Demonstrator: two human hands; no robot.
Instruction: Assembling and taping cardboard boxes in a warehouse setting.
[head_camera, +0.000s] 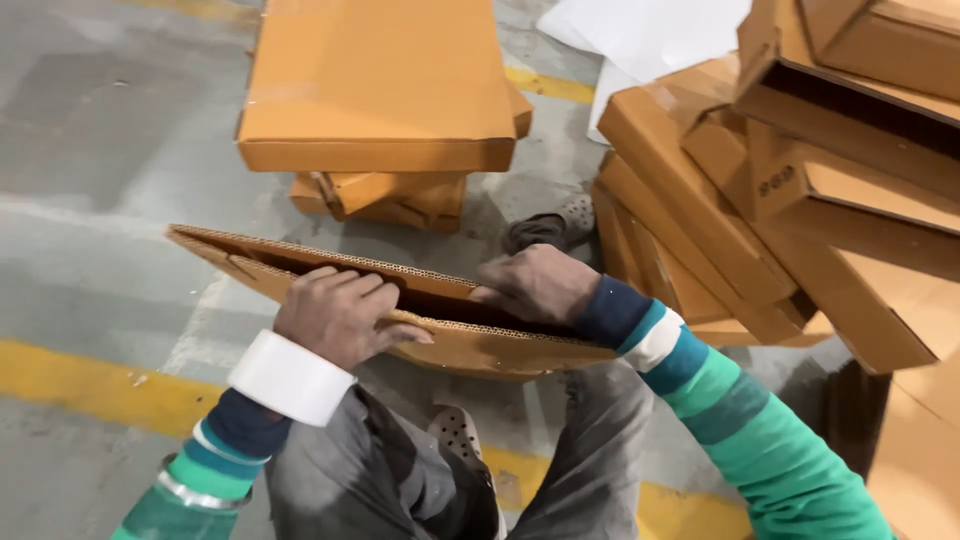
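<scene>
The flattened cardboard box (400, 300) sits right over the person's lap, held off the floor, its corrugated open edge turned up toward the camera. Its long axis runs from upper left down to lower right across the view, the far left corner jutting out free over the grey floor (90, 150), the right end tucked low by the right knee.

The left hand (340, 315) curls over the near panel, fingers hooked into the open slot, thumb under the edge: a clamp on the near wall. The right hand (540, 285) is knuckles-up with its fingers dipping inside the slot out of sight, so I cannot tell whether they are spread or bunched in there.

The risk, as I judge it: that long left end hangs unsupported, and with both grips sitting mid to right, it could sag or twist and crease the panel. Pulling the walls apart unevenly might tear the corrugated lip. Fingers inside could get pinched if the slot snaps flat.

Further out, a stack of flat boxes (380, 90) lies ahead, and a leaning heap of folded boxes (800, 200) crowds the right, near enough for a swinging end to knock it. A yellow floor line (70, 380) runs beneath.
</scene>
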